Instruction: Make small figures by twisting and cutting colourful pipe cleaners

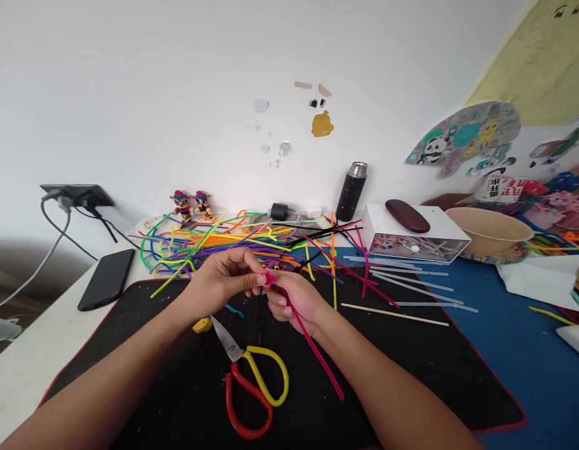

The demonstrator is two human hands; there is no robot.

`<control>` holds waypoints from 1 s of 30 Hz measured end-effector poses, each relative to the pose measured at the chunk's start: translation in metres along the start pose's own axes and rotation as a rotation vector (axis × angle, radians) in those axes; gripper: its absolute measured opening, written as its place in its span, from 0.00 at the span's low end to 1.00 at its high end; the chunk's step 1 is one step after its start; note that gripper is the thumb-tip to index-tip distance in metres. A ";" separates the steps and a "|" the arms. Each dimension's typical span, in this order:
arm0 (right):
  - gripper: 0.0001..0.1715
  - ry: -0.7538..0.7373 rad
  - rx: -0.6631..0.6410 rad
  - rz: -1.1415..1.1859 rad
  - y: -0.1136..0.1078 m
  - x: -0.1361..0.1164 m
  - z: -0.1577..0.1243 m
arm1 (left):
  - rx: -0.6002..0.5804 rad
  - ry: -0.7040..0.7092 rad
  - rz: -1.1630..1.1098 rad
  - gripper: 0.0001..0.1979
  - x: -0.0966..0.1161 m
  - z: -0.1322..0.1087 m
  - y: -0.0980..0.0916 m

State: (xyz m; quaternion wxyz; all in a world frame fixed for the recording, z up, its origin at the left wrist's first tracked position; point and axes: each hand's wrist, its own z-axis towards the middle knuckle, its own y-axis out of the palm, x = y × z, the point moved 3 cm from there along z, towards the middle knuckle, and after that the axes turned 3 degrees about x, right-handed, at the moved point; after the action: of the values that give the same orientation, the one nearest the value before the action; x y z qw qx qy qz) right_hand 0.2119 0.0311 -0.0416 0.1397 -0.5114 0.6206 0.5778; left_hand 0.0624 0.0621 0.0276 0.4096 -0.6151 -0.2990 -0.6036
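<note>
Between my two hands is a magenta pipe cleaner (317,353), with one end bunched into a small twisted knot at my fingertips. My left hand (228,275) pinches that bunched end between thumb and fingers. Closed around the same piece, my right hand (294,300) has the long straight tail running out below it toward the lower right. Just under my hands, scissors (259,381) with one red and one yellow handle lie on the black mat (177,381). A small yellow piece (202,325) and a short blue bit of pipe cleaner (234,310) are near the blades.
A heap of coloured pipe cleaners (233,247) spreads behind my hands. Two small figures (191,205), a black flask (351,191) and a white box (414,234) stand along the wall. Glue sticks (416,284) and a wooden stick (395,314) lie right; a phone (106,279) lies left.
</note>
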 end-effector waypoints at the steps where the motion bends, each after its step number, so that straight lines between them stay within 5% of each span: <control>1: 0.21 -0.013 0.013 -0.019 0.000 0.001 0.000 | 0.015 0.022 0.026 0.19 0.000 0.000 -0.001; 17: 0.29 -0.155 0.033 -0.327 0.005 0.017 0.005 | 0.219 0.348 0.617 0.06 -0.016 0.004 -0.013; 22: 0.26 -0.234 0.097 -0.567 0.004 0.011 0.000 | 0.144 0.354 0.704 0.07 -0.029 0.011 -0.015; 30: 0.16 -0.572 0.283 -1.247 0.003 -0.024 -0.017 | -0.040 0.211 0.600 0.06 -0.041 0.016 -0.023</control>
State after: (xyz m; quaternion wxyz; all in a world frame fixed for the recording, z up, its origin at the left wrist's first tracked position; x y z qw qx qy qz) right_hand 0.2272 0.0274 -0.0163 0.6682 -0.5768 0.2197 0.4154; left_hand 0.0470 0.0926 -0.0081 0.5859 -0.6180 -0.0480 -0.5220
